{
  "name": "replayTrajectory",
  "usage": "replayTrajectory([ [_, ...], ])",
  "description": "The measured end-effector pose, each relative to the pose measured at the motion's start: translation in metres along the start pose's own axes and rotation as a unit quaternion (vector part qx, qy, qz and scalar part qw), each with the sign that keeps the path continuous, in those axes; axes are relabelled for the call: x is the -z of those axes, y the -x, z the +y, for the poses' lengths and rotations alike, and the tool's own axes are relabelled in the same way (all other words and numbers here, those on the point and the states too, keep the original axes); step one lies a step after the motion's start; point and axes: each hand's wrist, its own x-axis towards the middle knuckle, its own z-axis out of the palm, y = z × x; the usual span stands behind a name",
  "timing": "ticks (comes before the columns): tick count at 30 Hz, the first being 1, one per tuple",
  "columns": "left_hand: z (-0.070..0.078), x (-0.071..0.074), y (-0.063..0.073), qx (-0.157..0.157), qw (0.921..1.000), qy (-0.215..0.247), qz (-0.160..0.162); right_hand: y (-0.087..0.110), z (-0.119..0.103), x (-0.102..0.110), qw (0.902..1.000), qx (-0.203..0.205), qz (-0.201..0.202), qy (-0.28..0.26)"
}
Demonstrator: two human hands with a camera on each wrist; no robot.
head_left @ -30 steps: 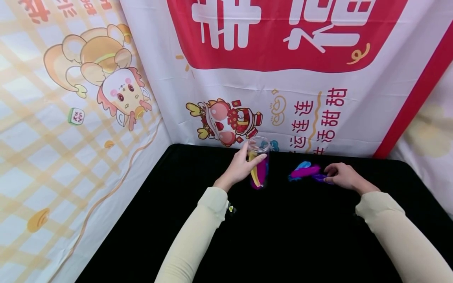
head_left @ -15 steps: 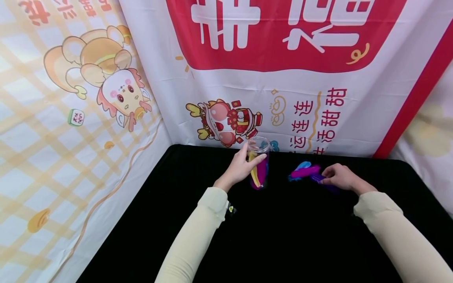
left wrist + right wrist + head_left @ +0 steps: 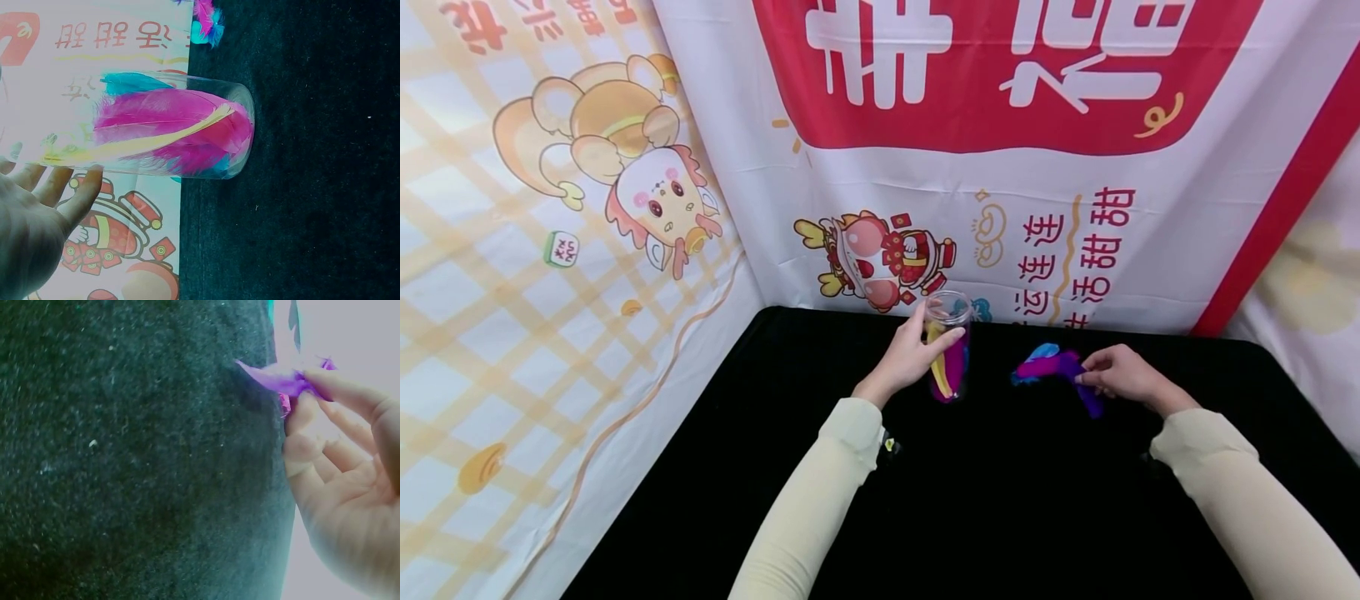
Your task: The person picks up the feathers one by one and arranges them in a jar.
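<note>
A clear jar (image 3: 961, 317) stands on the table, and my left hand (image 3: 904, 354) grips its side. Inside it are pink feathers (image 3: 144, 122), a yellow feather (image 3: 169, 136) and blue ones (image 3: 134, 82), seen through the wall in the left wrist view. Farther right, my right hand (image 3: 1122, 372) pinches a purple feather (image 3: 1091, 402) between thumb and fingertips; its curved end shows in the right wrist view. Just left of that hand lie a magenta feather (image 3: 1037, 367) and a light blue feather (image 3: 1043, 350), partly overlapped by the purple one.
Black cloth (image 3: 985, 500) covers the table. A printed white and red curtain (image 3: 970, 175) hangs along the back edge, close behind the jar. Another patterned curtain (image 3: 647, 358) borders the left side.
The purple feather has turned in my right hand from lying sideways to hanging downward toward me. That hand has shifted only slightly. My left hand and the jar stay in place.
</note>
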Motion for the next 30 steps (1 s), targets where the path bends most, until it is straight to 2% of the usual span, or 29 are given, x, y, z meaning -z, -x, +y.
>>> replayTrajectory([
  [20,-0.001,-0.001,0.002,0.006,1.0,-0.002,-0.003,0.007,-0.014,0.001,0.9977,-0.002,0.007,-0.067],
  [30,-0.002,0.0,0.0,0.015,0.9998,0.011,-0.01,0.007,-0.034,0.005,0.9976,0.001,0.021,-0.066],
])
